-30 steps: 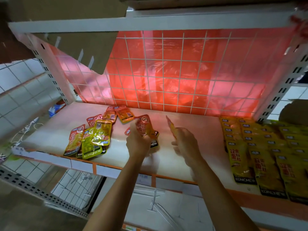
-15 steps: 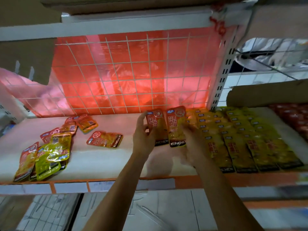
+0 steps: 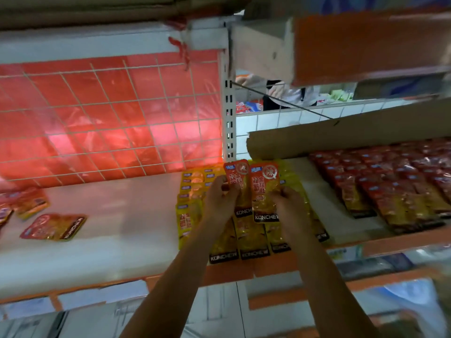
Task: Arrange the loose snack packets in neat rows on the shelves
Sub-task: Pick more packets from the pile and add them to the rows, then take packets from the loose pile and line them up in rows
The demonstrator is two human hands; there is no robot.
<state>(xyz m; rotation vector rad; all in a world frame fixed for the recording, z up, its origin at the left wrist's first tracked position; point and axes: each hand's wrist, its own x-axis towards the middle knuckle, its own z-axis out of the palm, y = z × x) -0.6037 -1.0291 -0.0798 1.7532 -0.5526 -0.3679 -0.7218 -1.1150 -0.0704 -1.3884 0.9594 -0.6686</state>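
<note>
Over the rows of flat yellow foil packets, the left hand and right hand each pinch an orange-red foil snack packet, newly carried from the loose pile; placement apparently follows.

KONCHEW is printed on the black bottom band of the raised red packets, the front-row yellow packets and the loose red packet.

Loose packets cut off left
</note>
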